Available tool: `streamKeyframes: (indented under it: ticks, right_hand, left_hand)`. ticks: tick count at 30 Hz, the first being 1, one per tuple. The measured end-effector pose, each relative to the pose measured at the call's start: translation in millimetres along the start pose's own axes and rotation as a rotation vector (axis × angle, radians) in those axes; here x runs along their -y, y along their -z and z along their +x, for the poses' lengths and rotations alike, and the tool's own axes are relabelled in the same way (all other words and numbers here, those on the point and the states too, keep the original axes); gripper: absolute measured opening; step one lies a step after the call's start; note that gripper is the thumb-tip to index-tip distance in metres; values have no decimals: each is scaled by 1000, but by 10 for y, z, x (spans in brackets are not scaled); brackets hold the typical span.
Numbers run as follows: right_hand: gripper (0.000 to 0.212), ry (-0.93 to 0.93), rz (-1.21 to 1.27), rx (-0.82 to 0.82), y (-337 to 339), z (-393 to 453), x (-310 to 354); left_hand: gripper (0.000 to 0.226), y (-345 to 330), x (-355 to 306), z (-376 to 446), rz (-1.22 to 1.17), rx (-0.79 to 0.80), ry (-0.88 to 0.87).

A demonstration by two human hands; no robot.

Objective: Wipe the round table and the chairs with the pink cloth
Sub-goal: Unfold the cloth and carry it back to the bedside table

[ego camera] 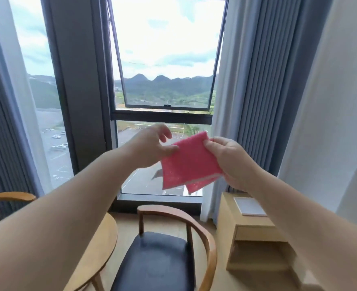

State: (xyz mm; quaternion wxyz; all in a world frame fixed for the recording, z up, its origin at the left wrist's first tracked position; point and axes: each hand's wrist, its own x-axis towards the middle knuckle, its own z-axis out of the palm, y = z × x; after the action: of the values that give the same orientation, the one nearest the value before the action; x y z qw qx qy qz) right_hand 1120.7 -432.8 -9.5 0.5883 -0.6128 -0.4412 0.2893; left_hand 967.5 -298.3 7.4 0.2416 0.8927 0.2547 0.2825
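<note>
Wooden and curved, the round table [102, 244] shows only a slice of rim at lower left, mostly behind the left forearm; the dark-seated chair [163, 261] sits just beside it at lower centre, a second chair [7, 196] at the left edge. Above them, mid-frame, the pink cloth [189, 162] hangs doubled in the air. The right hand [230, 162] pinches its right edge; the left hand [152, 145] touches the left corner, fingers loosely spread. Squaring the fold into a flat pad should make wiping easier. Floor between chair and side cabinet [255, 234] leaves stepping room.

High-rise room: curtains [263, 80], armchair [163, 259], nightstand [251, 234].
</note>
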Motion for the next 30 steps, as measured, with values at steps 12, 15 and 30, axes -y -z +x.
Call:
streamKeyframes:
  ticks: [12,15,30]
  right_hand:
    - [28,-23,241,-187,962,361,-101]
    - [14,-13,224,-204,1227,387,-202]
    - [11,43,-645,-457,3962,600,-632]
  left_hand:
    - [48,-933,-662,953,-291,328,-272]
    - [28,-1204,-728,1243,-309,314,-252]
    - [12,-2824,-1640,2752,-45,532,-248]
